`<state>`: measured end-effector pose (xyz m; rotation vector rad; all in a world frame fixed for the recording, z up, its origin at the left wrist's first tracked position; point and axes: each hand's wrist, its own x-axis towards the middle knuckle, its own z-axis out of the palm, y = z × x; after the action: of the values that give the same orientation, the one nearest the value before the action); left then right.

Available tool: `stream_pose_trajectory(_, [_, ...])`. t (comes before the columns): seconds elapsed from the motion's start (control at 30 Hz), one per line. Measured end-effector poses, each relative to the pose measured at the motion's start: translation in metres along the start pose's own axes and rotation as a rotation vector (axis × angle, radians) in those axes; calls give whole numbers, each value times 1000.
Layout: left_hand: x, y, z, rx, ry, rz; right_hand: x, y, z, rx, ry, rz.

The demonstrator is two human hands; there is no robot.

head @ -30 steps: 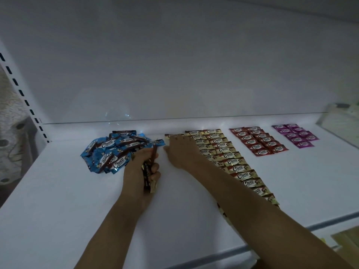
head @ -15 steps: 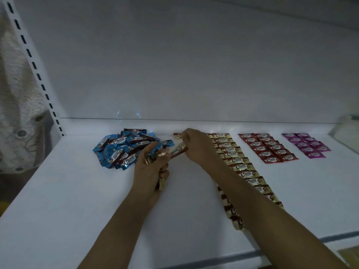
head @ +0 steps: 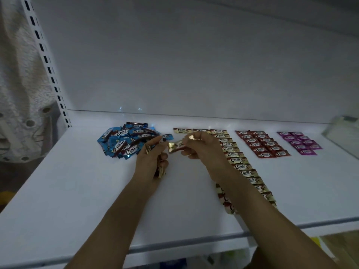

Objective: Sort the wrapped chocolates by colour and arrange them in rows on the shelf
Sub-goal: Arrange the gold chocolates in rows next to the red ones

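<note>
Gold chocolate (head: 175, 146) drawn rightward; right hand (head: 202, 147) grip pinches it, left hand (head: 150, 160) grip holds gold bundle (head: 161, 171).

A slotted white upright (head: 43, 53) stands far left — pale textured fabric (head: 18, 84) beside it.

The right hand (head: 202, 147), which a second ago lay flat at the back of the shelf (head: 77, 181) by the head of the gold row (head: 236, 160), is now raised off it and drawn toward the left hand (head: 150, 160). It pinches one gold-wrapped chocolate (head: 175, 146), tilted and pulled out of the bundle of gold chocolates (head: 161, 171) that the left hand grips; half a second ago that piece sat among the left fingers. The back-left gold chocolate (head: 181, 130) now lies uncovered. The view has turned slightly left.
</note>
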<state>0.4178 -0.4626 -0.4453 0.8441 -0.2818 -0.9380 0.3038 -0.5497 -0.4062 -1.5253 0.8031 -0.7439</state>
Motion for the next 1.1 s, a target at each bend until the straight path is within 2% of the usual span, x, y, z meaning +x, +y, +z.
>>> stream_pose_trajectory(0.1, [1,1,0,-62,18,-22,5,6,-9,-347,24,-115])
stream_pose_trajectory(0.17, [0,2,0,-61,33,-8,5,11,-8,-660,-123,-176])
stream_pose_trajectory(0.23, [0,2,1,-43,47,19,7,20,-4,-862,-241,-182])
stream_pose_trajectory(0.27, [-1,1,1,-37,51,27,7,23,-3,-925,-219,-205])
stream_pose_trajectory(0.37, [-2,1,1,-32,51,31,4,24,-3,-1180,28,-306])
stream_pose_trajectory(0.47, [-1,1,1,-42,52,14,-3,28,0,-1448,7,-290])
stream_pose_trajectory(0.77, [1,-1,-4,-141,55,-49,-18,38,13,-1402,-92,-477])
stream_pose_trajectory(1.1, [1,0,-4,-139,57,-60,45,37,31,-1529,-50,-265])
